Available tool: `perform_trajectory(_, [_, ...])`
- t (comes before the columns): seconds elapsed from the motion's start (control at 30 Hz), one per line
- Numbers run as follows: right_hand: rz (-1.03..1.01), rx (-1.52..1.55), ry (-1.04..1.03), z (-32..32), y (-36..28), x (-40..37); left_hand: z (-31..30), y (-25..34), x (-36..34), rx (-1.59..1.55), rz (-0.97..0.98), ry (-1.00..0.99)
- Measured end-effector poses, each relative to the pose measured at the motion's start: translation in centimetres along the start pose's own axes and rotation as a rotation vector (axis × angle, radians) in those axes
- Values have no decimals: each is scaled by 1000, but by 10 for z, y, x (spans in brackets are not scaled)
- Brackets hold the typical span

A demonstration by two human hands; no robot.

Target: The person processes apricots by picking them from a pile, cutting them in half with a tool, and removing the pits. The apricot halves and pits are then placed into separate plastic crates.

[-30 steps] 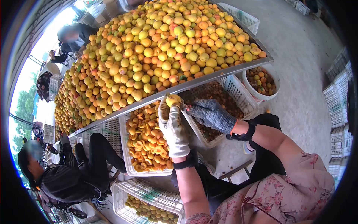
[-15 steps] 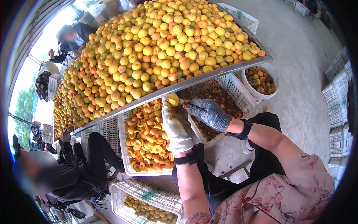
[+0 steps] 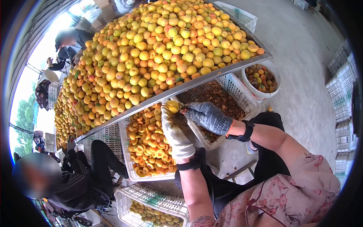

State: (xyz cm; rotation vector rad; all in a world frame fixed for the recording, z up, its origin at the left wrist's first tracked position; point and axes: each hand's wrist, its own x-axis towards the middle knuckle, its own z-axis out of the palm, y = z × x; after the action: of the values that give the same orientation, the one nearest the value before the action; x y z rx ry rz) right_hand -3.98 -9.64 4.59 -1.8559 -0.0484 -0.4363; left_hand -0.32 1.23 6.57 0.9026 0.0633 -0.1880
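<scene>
My left hand (image 3: 174,130), in a white glove, is closed around a yellow apricot (image 3: 172,106) just below the metal table edge. Close against that fruit is my right hand (image 3: 207,116), in a grey knitted glove with its fingers closed. Something small and reddish shows at its fingertips, too small to name. Beneath my left hand stands a white crate (image 3: 124,151) of halved apricots (image 3: 149,142). Below my right hand is another white crate (image 3: 247,99) holding brown apricot stones (image 3: 219,96).
A metal-edged table (image 3: 211,76) bears a large heap of whole apricots (image 3: 151,56). A white bucket (image 3: 278,81) of fruit stands at right. Another crate (image 3: 151,193) holds fruit at the bottom. A seated person (image 3: 81,174) is at left, another (image 3: 70,43) behind. Crates (image 3: 338,102) are stacked far right.
Both hands have shifted slightly down relative to the table edge, with the apricot still in my left hand. The view has shifted a little. The person behind has changed posture.
</scene>
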Motion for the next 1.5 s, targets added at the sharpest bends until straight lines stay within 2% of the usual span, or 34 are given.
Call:
perform_trajectory(0.1, [22,50,-15,-2,1,3,-2,-5,5,-30,-12,-76])
perform_trajectory(0.17, [-36,41,22,1,6,5,-5,-15,12,22,120,-61])
perform_trajectory(0.2, [-37,42,11,6,13,3,-16,-28,23,-14,119,-68])
perform_trajectory(0.27, [-172,-229,87,16,30,-1,-3,-23,20,-162,106,-11])
perform_trajectory(0.33, [-167,-259,39,17,33,-4,-6,-19,21,-193,123,-1])
perform_trajectory(0.4, [-174,-317,-8,15,32,-6,-10,-14,24,-262,14,24])
perform_trajectory(0.43, [-179,-315,-11,10,30,-8,-14,-10,28,-263,20,26])
perform_trajectory(0.5, [-140,-124,-102,-5,17,-13,-22,-5,37,-338,42,36])
perform_trajectory(0.53, [30,49,-154,-14,7,-13,-19,-5,38,-284,153,76])
perform_trajectory(0.57, [30,46,-154,-19,-3,-10,-16,-7,35,-287,152,75])
perform_trajectory(0.63, [542,584,-1,-24,-18,0,-2,-8,22,280,91,200])
perform_trajectory(0.67, [507,730,65,-21,-24,4,-14,-35,18,582,408,54])
perform_trajectory(0.7, [365,653,117,-13,8,7,-11,-41,11,794,444,-90])
perform_trajectory(0.8, [373,631,173,-11,8,11,9,-48,0,993,734,-25])
perform_trajectory(0.83, [361,565,174,-9,10,12,10,-46,-1,993,732,-27])
perform_trajectory(0.9, [352,498,173,-5,16,14,12,-43,-3,1044,624,13])
perform_trajectory(0.97, [333,585,209,0,24,15,19,-39,-10,1063,538,24])
perform_trajectory(1.0, [227,366,253,2,21,16,27,-37,-13,897,379,87])
perform_trajectory(1.03, [236,372,243,2,18,15,30,-37,-13,726,225,150])
perform_trajectory(1.07, [124,35,234,-2,14,13,23,-46,-7,518,151,154])
perform_trajectory(1.1, [8,-301,220,-3,10,12,13,-53,-3,521,148,167])
perform_trajectory(1.13, [-130,-298,247,-1,14,12,5,-59,1,382,148,153])
perform_trajectory(1.17, [-127,-297,241,0,15,11,-1,-64,3,241,147,135])
perform_trajectory(1.23, [-313,-542,161,-2,7,12,-12,-61,9,-169,-127,-19])
perform_trajectory(1.3, [-290,-624,101,-1,7,11,-13,-55,8,-84,-213,63])
perform_trajectory(1.33, [-177,-232,134,2,15,14,-43,-42,15,-245,-480,-277])
perform_trajectory(1.37, [-63,163,163,5,19,17,1,-14,-1,-94,-427,-41])
perform_trajectory(1.4, [199,655,163,5,12,22,-3,-15,1,-161,-406,-134])
perform_trajectory(1.43, [369,995,193,4,11,25,-8,-14,2,-230,-385,-225])
perform_trajectory(1.5, [387,1063,127,-2,13,24,-18,-8,2,-215,-375,-229])
